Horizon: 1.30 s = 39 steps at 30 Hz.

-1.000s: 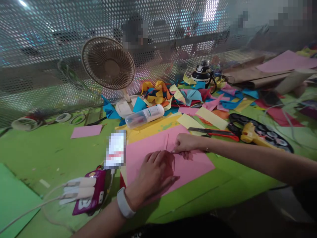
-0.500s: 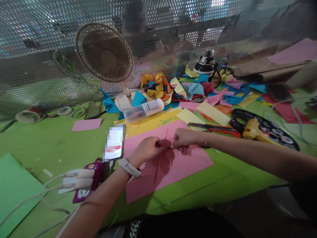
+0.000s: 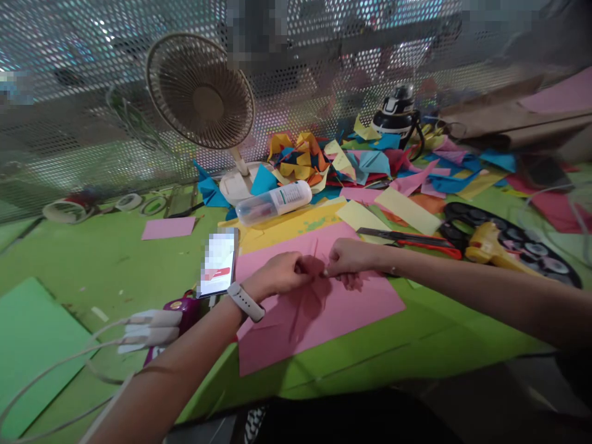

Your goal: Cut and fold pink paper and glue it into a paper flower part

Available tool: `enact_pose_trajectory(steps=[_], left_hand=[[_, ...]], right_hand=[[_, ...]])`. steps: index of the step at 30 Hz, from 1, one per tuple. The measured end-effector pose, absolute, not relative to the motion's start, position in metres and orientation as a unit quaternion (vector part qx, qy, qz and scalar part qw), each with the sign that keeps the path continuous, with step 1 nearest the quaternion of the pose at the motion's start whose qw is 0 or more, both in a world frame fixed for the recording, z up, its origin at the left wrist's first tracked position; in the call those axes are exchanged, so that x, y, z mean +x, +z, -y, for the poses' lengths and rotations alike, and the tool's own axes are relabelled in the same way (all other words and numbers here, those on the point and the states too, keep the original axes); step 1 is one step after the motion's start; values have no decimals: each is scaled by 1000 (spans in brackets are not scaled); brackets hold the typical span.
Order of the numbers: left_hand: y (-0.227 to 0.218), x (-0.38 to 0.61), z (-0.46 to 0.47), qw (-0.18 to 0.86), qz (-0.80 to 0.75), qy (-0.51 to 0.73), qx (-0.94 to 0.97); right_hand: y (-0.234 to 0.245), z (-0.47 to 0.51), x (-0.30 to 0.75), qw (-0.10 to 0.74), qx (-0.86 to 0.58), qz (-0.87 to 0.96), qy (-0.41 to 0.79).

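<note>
A large pink paper sheet (image 3: 351, 302) lies on the green table (image 3: 92, 271) in front of me. Over its middle my left hand (image 3: 277, 274), with a white watch on the wrist, and my right hand (image 3: 349, 256) meet, each closed in a pinch. Between the fingertips is a small pink piece of paper (image 3: 317, 266), partly hidden by the fingers. A thin raised crease or strip stands on the sheet just behind the hands.
A phone (image 3: 217, 264) lies left of the sheet, above a purple power bank (image 3: 178, 308) with white cables. Behind stand a fan (image 3: 203, 92), a clear bottle (image 3: 272, 203), a heap of coloured paper scraps (image 3: 361, 166), a red cutter (image 3: 407, 237), a yellow glue gun (image 3: 493, 246) and tape rolls (image 3: 69, 209).
My left hand lifted from lying flat on the pink sheet and came up to meet the right hand, closing in a pinch. The view shifted slightly.
</note>
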<state>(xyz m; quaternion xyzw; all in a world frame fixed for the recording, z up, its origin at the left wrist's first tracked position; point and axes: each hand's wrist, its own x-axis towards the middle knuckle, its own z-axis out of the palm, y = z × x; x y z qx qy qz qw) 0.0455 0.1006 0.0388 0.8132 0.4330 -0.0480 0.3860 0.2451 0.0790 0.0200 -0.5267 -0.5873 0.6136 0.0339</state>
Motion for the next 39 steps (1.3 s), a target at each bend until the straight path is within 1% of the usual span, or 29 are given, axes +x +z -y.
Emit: enact_pose_trajectory(steps=[8, 13, 22, 26, 31, 35, 37, 39], left_hand=[[37, 45, -106, 444, -413, -49, 793], [33, 45, -108, 469, -389, -50, 791], [37, 45, -107, 480, -374, -44, 792], [38, 45, -106, 481, -372, -44, 792], [31, 44, -107, 473, -380, -36, 794], [29, 44, -103, 447, -397, -10, 801], [33, 42, -96, 418, -419, 16, 806], [38, 36, -85, 384, -442, 50, 809]], right_hand=[[17, -82, 248, 33, -505, 588, 631], [11, -87, 253, 9, -480, 582, 656], [19, -89, 244, -12, -539, 553, 635], [17, -87, 245, 3, -545, 555, 629], [12, -87, 252, 7, -522, 552, 650], [17, -74, 250, 23, -526, 556, 643], [20, -60, 246, 46, -532, 561, 632], [21, -43, 242, 93, -552, 569, 602]])
